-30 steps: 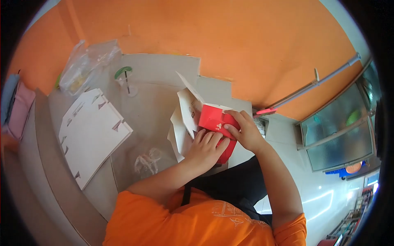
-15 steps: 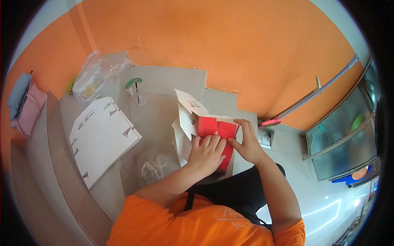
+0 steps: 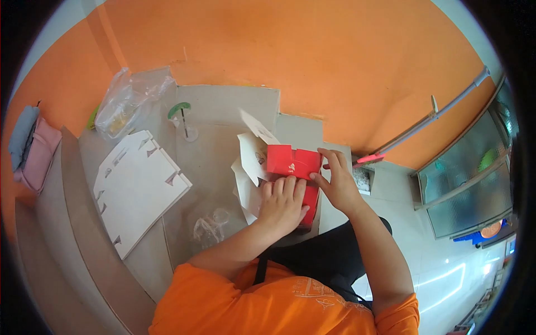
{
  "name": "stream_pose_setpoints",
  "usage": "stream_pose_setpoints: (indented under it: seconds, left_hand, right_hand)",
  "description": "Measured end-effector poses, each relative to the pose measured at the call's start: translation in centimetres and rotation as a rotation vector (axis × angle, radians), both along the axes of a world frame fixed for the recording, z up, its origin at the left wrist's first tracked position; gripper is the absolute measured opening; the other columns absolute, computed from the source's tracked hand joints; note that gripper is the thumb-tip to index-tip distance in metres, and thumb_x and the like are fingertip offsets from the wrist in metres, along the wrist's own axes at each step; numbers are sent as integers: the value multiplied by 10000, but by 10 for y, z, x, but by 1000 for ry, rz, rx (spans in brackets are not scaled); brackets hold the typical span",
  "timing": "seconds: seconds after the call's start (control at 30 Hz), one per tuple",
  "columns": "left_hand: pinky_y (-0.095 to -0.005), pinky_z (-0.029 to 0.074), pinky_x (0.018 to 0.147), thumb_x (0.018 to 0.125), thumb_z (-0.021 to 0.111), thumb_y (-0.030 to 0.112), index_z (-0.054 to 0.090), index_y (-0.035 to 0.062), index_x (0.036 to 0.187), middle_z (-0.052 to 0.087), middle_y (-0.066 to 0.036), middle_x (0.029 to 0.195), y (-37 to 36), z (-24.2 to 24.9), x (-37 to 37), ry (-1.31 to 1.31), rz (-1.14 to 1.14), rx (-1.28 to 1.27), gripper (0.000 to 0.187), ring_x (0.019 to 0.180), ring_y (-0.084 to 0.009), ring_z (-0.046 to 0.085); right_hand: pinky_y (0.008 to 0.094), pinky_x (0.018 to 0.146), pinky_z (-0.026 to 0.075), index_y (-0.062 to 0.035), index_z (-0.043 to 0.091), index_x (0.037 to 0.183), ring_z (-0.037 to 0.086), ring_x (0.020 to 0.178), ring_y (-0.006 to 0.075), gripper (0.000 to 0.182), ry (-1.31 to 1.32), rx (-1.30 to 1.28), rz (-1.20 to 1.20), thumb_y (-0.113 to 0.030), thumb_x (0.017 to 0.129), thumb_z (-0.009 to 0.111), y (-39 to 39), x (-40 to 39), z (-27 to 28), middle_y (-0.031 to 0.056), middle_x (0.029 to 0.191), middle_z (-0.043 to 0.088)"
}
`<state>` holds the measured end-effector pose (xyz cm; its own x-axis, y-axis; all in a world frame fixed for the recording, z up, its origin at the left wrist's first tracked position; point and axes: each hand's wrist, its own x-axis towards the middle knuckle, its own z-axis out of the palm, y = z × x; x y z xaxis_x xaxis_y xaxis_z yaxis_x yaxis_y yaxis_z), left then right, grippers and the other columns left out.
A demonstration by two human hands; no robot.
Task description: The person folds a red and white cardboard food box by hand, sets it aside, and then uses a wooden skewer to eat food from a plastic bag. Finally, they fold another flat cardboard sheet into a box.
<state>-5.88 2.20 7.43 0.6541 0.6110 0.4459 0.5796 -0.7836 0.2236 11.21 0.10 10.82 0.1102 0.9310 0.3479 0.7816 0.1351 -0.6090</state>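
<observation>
A red card box with white inner flaps spread on its left side lies in front of me on the grey step. My left hand rests on the box's red face, its fingers bent over the fold across the middle. At the right edge of the red panel is my right hand, with its thumb and index finger gripping the panel's side. One red panel stands partly raised along its fold. What lies beneath my left palm is hidden.
Flat white card sheets are stacked at the left. Beyond them are a clear plastic bag and a cup with a straw. Crumpled clear plastic lies near my left forearm. A long-handled tool leans against the wall.
The upper red panel has lifted and now folds more sharply at the middle. Both hands have stayed on the box, shifting slightly.
</observation>
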Motion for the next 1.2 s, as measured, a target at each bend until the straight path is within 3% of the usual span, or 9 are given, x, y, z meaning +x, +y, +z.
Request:
stream_pose_setpoints:
  seconds: [0.23,0.4,0.6,0.7,0.8,0.87,1.0,1.07,1.2]
  left_hand:
    - [-445,338,838,736,716,268,543,69,1030,494,-99,1071,5,-4,-1,-5,-31,-54,395,985,-265,505]
    - [-414,338,793,735,718,260,547,107,1003,503,-51,1031,14,-5,-5,-54,-93,80,353,883,-203,540]
    - [-417,321,824,752,708,258,535,112,1064,551,-56,1018,16,2,-9,-1,-67,30,385,922,-217,550]
    - [-423,316,842,770,693,241,516,105,1098,573,-79,1016,17,3,-11,-40,-65,-31,396,930,-248,554]
    - [-431,339,844,780,675,199,501,90,1108,573,-96,1011,19,2,-8,-75,-139,-75,387,933,-278,552]
    - [-435,351,846,786,664,169,497,81,1108,570,-106,1014,18,-1,-6,-80,-211,-111,373,936,-293,549]
    - [-432,362,860,789,639,103,495,67,1086,561,-133,1005,3,-6,1,-91,-273,-68,332,937,-319,543]
    - [-433,359,865,787,637,91,496,67,1078,558,-139,1001,-1,-6,3,-78,-327,-56,324,940,-320,542]
    - [-437,360,875,776,651,97,502,69,1071,554,-128,1018,-1,0,1,-18,-366,-50,332,973,-323,530]
  right_hand:
    - [392,807,503,-75,461,1223,593,960,324,507,17,-49,-23,-170,785,697,-3,0,0,149,1212,461]
    - [410,795,509,-96,438,1200,593,966,342,485,-46,-139,-4,-190,793,685,-8,-3,-1,144,1228,456]
    - [424,774,519,-119,478,1201,593,973,354,402,-100,-113,54,-187,833,626,-14,0,-2,139,1255,457]
    - [397,847,475,-80,519,1173,564,1004,330,352,-61,-188,30,-79,834,615,-17,-1,0,140,1213,485]
    - [410,861,454,-119,537,1183,549,1039,325,355,-110,-6,59,-93,837,612,-16,1,-7,134,1169,526]
    - [406,862,442,-156,549,1185,541,1054,307,365,-343,210,-37,-119,827,611,-16,-7,-1,120,1133,556]
    - [412,841,450,-204,523,1255,567,1009,284,441,-508,330,47,-152,823,595,-10,-4,5,100,1119,578]
    - [422,833,455,-248,476,1325,589,976,270,522,-443,-209,226,-156,821,574,-10,-3,15,89,1073,598]
    - [420,798,460,-267,412,1375,615,935,265,558,-393,-160,297,-175,843,552,-10,4,14,101,1015,601]
